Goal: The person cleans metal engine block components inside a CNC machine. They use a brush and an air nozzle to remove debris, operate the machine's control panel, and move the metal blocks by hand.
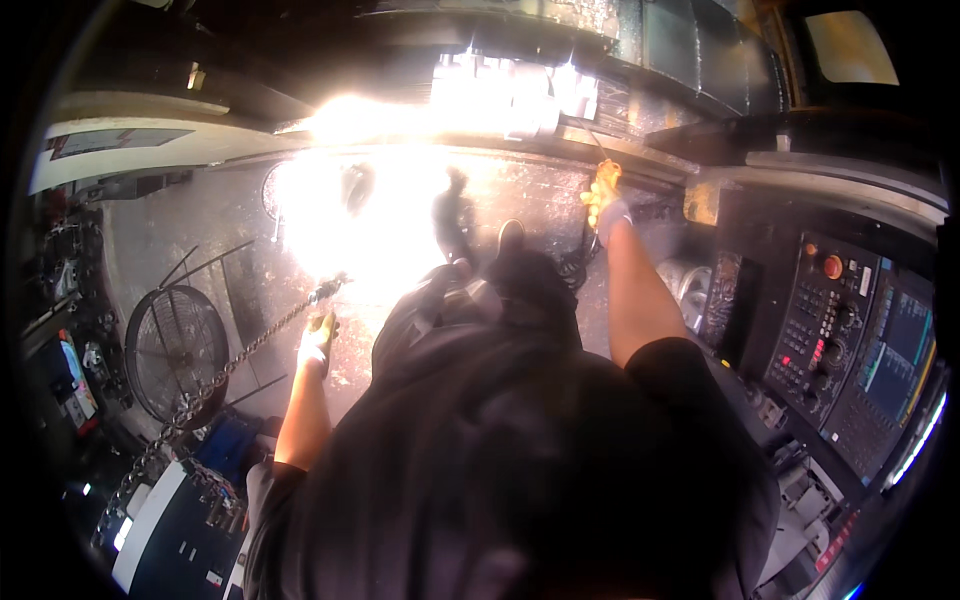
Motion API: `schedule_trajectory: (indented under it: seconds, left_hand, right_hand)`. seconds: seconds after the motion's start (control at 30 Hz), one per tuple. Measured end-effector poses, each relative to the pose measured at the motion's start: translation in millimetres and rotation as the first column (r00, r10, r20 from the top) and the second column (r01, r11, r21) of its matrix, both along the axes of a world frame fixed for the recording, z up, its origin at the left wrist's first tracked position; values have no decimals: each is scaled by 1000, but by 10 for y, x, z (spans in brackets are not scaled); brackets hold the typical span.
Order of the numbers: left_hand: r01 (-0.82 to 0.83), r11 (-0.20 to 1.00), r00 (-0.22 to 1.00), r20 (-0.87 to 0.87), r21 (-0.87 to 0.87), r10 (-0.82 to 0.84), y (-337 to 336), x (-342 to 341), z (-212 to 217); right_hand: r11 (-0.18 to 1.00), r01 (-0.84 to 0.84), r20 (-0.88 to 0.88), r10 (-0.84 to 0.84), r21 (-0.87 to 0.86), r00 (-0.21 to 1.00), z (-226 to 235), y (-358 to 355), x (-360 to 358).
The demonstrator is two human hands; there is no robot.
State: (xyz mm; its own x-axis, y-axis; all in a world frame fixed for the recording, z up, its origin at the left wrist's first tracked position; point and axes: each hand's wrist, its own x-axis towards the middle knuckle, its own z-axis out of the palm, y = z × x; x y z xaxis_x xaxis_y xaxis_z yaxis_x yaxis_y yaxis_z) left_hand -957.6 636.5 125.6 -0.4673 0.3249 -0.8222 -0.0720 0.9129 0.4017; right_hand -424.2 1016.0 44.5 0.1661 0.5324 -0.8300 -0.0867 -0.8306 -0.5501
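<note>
My right hand (605, 195), in a yellow and grey glove, is stretched forward to the machine's front edge. Its fingers are wrapped round what looks like an air blow gun, mostly hidden by the glove. A thin dark nozzle (588, 128) points from it toward the bright metal fixture (500, 95) inside the machine. Below that hand hangs a black coiled hose (573, 268). My left hand (318, 340), also gloved, is low at my left side with loosely bent fingers and nothing visible in them. A metal chain (250, 345) runs close by it; contact is unclear.
A round floor fan (177, 350) stands at left. At right is a control panel (830, 340) with buttons and a lit screen (895, 355). A dark blue-black cabinet (175, 535) is at lower left. Strong glare washes out the floor (375, 225) ahead.
</note>
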Motion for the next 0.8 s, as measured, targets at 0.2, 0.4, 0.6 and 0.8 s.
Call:
schedule_trajectory:
  seconds: [0.2, 0.4, 0.6, 0.8]
  left_hand:
    - [90, 995, 991, -91, -46, -93, -37, 151, 244]
    - [196, 977, 976, -79, -79, -202, -23, 398, 94]
    - [131, 991, 990, -58, -3, -131, 67, 747, 170]
    - [29, 999, 999, -31, -44, -30, -52, 1059, 62]
  right_hand:
    - [998, 59, -176, -55, 18, 983, -252, -92, 185]
    - [999, 44, -214, -41, 9, 976, -175, -64, 416]
    - [992, -109, -65, 105, -63, 992, 235, 107, 813]
    - [896, -444, 168, 436, 12, 884, 1250, 663, 972]
